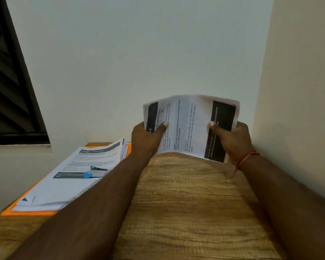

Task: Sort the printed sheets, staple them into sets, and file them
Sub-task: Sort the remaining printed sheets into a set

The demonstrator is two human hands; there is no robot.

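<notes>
We saw a wood-grain table [186,203] filling the view toward six o'clock, a pale wall [129,53] at twelve, a dark louvred window [10,81] at ten, and a cream side wall [298,72] at three.

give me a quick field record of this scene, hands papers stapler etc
left hand: grips the left edge of the held sheets, thumb in front
right hand: grips the right edge of the same sheets
held sheets: upright over the table, print turned sideways
stack: lies on the orange folder, left of the arms
stapler: blue, lying on the stack
table: wooden
</notes>
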